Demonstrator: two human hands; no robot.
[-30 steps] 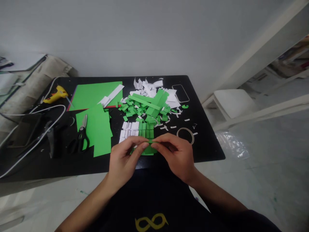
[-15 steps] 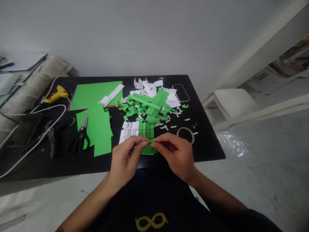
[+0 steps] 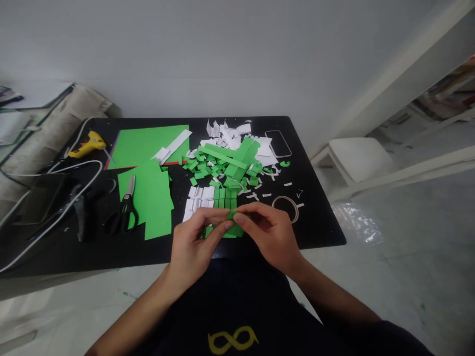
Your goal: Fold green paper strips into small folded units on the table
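Left hand (image 3: 195,242) and right hand (image 3: 269,235) are both pinched shut on one small green paper piece (image 3: 232,215), held at the near desk (image 3: 319,222) edge, just above the rows of folded green and white pieces (image 3: 211,198). Scissors (image 3: 124,210) lie well left.

text: none readable | sign: yellow infinity-shaped loop (image 3: 233,341) | on: black shirt (image 3: 237,296)

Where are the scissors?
In the head view, the scissors lie on the left of the black table, blades resting on a green sheet, with the yellow glue gun farther back.
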